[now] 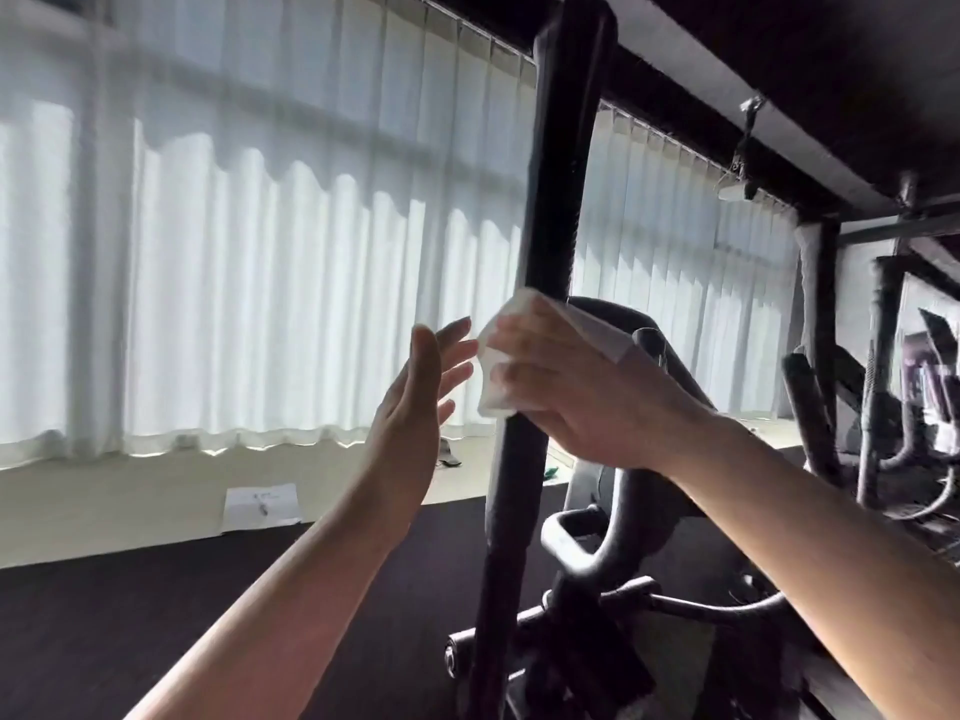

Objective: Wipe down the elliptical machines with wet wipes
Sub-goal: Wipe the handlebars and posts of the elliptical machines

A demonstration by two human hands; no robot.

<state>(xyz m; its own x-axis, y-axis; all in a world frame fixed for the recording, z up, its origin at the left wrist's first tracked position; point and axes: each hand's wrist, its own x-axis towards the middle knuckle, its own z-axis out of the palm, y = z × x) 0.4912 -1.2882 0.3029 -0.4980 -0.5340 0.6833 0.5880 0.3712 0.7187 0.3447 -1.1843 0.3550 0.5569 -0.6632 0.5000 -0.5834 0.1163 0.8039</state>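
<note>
Paper (262, 506) is lying on the pale floor strip under the curtains (260, 252), far left; one sheet.

Left hand (415, 402) is hovering just left of the handlebar (556, 200), fingers straight and spread, palm turned toward the bar, holding nothing and touching nothing.

Wipe (501, 356) is sitting against the handlebar about mid-height, wrapped partly round it. One wipe in view.

Right hand (566, 402) is pressing the wipe onto the bar, fingers curled round wipe and bar together.

Step in hand, by the look of it: wiping the upright handlebar of the nearest elliptical (597, 589). The stretch above the wipe is long and looks undone; blur makes that uncertain.

Next move likely calls for sliding the wipe along the bar with steady squeeze, the left hand perhaps steadying it.

Count: two hands, one wipe, one near elliptical, at least one more machine (883, 397) at far right, dim and blurred.
</note>
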